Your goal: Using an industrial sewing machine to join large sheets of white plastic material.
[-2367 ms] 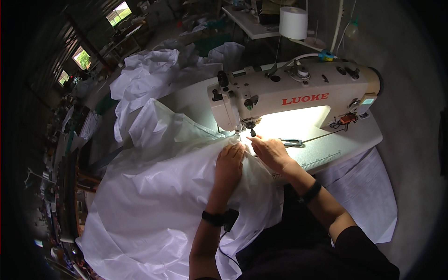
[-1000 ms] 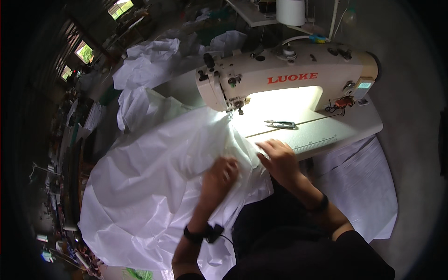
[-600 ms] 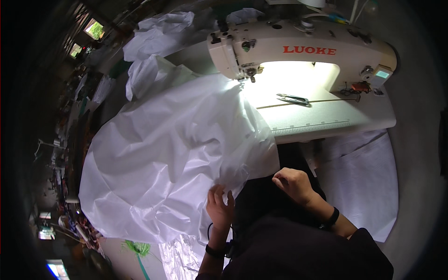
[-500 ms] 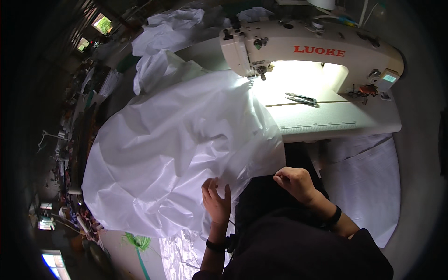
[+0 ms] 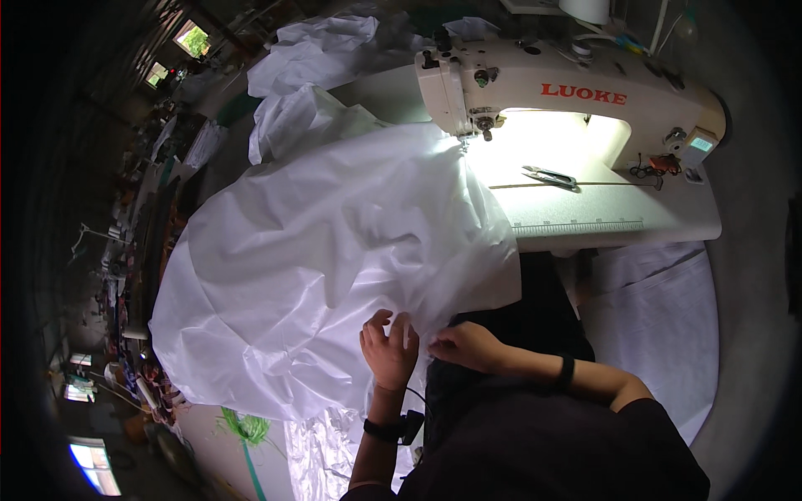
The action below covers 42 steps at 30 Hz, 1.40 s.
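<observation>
A large crumpled white sheet [image 5: 251,259] of thin, shiny material spreads over the left and middle of the table, its upper right corner reaching the needle area of a white sewing machine [image 5: 576,75]. My left hand [image 5: 389,349] is at the sheet's near edge, with fingers bent and apart; no grip shows. Just right of it, my right hand [image 5: 466,344] has its fingers curled together above my dark clothing, close to the sheet's edge. What those fingers hold, if anything, is hidden.
Thread snips [image 5: 550,177] lie on the lit machine bed, behind a printed ruler scale [image 5: 585,226]. More white sheeting [image 5: 652,326] hangs at the right, and another heap [image 5: 313,50] lies behind. Green strands [image 5: 246,426] and silvery film [image 5: 322,455] are at the lower left.
My right hand has moved left and slightly down, close to my left hand. My left hand stays near the sheet's edge. The whole view has shifted slightly.
</observation>
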{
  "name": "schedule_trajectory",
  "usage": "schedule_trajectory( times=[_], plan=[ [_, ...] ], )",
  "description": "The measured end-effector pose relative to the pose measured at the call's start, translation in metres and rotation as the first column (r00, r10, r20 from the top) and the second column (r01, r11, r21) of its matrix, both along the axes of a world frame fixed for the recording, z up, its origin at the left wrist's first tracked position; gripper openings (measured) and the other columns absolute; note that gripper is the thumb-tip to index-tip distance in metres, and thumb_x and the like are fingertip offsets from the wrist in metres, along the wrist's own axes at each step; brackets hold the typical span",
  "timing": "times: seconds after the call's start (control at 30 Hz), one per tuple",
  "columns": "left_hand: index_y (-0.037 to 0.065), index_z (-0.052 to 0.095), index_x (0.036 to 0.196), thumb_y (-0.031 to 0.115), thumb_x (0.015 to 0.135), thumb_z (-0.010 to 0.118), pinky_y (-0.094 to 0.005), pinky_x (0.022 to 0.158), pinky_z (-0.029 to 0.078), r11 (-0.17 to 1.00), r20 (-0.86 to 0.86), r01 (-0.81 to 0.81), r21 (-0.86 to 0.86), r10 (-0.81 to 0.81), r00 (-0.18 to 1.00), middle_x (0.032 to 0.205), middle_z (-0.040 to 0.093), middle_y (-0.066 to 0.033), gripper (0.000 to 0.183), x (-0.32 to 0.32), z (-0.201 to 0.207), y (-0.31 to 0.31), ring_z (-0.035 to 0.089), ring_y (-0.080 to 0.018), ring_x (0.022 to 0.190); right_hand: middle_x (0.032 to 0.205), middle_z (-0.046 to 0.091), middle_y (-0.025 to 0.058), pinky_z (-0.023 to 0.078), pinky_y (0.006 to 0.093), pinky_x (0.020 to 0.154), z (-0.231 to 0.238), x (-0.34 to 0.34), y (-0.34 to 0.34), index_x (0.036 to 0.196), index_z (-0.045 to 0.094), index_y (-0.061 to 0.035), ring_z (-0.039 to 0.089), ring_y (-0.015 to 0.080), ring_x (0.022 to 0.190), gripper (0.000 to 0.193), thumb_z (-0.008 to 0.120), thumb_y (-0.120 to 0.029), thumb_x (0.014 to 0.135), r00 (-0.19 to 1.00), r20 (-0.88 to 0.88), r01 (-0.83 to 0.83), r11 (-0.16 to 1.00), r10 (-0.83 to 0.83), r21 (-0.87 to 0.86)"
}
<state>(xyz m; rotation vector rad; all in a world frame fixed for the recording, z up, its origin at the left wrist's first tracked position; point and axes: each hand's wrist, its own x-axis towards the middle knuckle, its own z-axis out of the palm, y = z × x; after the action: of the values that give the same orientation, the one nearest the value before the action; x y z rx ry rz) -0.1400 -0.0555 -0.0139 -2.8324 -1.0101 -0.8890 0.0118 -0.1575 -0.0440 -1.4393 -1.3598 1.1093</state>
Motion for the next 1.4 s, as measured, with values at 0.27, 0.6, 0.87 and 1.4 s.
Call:
schedule_trajectory(
  times=[0.27,0.6,0.87,1.4],
  plan=[
    [0.003,0.061,0.105,0.002,0.085,0.066,-0.0315,0.069,0.051,0.395,0.201,0.232,-0.889,-0.120,0.972,0.092,0.065,-0.0044,0.020,-0.012,0.066,-0.036,0.062,-0.0136,0.085,0.081,0.069,0.0086,0.055,0.0355,0.058,0.065,0.012,-0.056,0.095,0.067,-0.0086,0.068,0.0268,0.066,0.011,0.067,-0.016,0.088,0.995,0.088,-0.071,0.969,0.051,0.238],
    [-0.001,0.059,0.112,0.016,0.093,0.063,-0.0285,0.075,0.050,0.070,0.130,0.131,-0.989,-0.018,0.991,0.098,0.065,-0.0086,0.026,0.002,0.028,-0.058,0.061,-0.0124,0.085,0.079,0.064,0.0105,0.053,0.0377,0.061,0.067,0.019,-0.075,0.089,0.063,-0.0087,0.065,0.0310,0.071,0.013,0.065,-0.022,0.089,0.970,0.183,-0.204,0.944,0.159,0.259],
    [-0.002,0.059,0.104,0.013,0.092,0.061,-0.0324,0.074,0.051,0.395,0.205,0.130,-0.909,0.154,0.966,0.087,0.067,-0.0116,0.020,0.010,0.020,-0.069,0.064,-0.0171,0.082,0.101,0.061,0.0151,0.054,0.0403,0.075,0.052,0.023,-0.077,0.128,0.050,-0.0026,0.064,0.0333,0.090,0.041,0.059,-0.020,0.093,0.959,0.262,-0.119,0.992,0.105,0.039],
    [0.000,0.058,0.105,0.002,0.089,0.060,-0.0381,0.061,0.053,0.812,0.164,0.098,-0.575,-0.002,0.986,0.078,0.068,-0.0160,0.016,0.002,0.057,-0.045,0.068,-0.0312,0.067,0.089,0.066,0.0172,0.054,0.0382,0.069,0.002,0.059,-0.044,0.098,0.066,-0.0033,0.067,0.0324,0.081,0.023,0.073,-0.019,0.083,0.965,0.150,0.143,0.911,-0.215,0.386]
  ],
)
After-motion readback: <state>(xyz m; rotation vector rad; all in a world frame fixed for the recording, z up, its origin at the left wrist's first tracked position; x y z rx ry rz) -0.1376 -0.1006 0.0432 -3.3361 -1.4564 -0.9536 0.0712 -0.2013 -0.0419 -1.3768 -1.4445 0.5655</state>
